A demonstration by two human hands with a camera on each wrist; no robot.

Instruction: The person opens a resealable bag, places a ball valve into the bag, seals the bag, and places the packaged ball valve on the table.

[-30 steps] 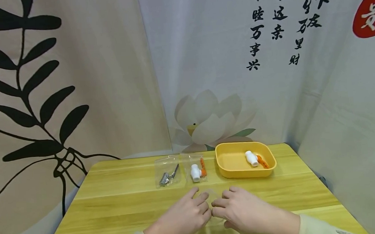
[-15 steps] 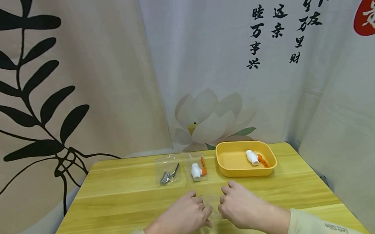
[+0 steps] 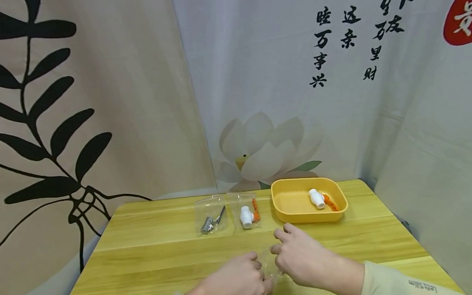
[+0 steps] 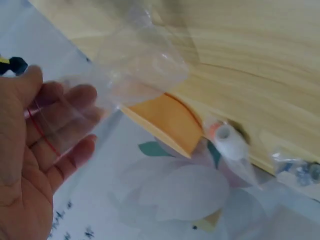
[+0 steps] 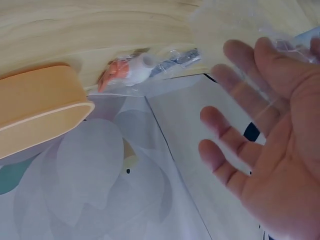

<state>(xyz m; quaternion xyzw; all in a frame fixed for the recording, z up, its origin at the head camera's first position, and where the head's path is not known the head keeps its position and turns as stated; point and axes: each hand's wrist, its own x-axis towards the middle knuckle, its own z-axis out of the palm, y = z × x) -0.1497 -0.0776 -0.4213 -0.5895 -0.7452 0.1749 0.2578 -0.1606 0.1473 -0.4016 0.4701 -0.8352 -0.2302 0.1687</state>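
Note:
A clear plastic zip bag [image 3: 270,260] is stretched between my two hands over the near part of the table. My left hand [image 3: 234,282] pinches one side of it. In the left wrist view the bag's red seal line [image 4: 44,134] runs across the fingers, and the film [image 4: 145,62] spreads out beyond them. My right hand [image 3: 303,258] holds the other side between thumb and index finger, while its remaining fingers are loosely bent. Through the film [image 5: 227,27] in the right wrist view I see no contents.
Beyond the hands lie two clear bags: one with a grey metal part [image 3: 207,225], the other with a white plastic fitting [image 3: 247,217] and an orange piece [image 3: 256,210]. At the back right, a yellow tray [image 3: 290,218] holds a white fitting [image 3: 317,199] with an orange handle [image 3: 331,203].
My hands were close together a second ago and have drawn apart. Since then my left hand has shifted down and toward the right, and the right hand has risen slightly. The bag stays between them.

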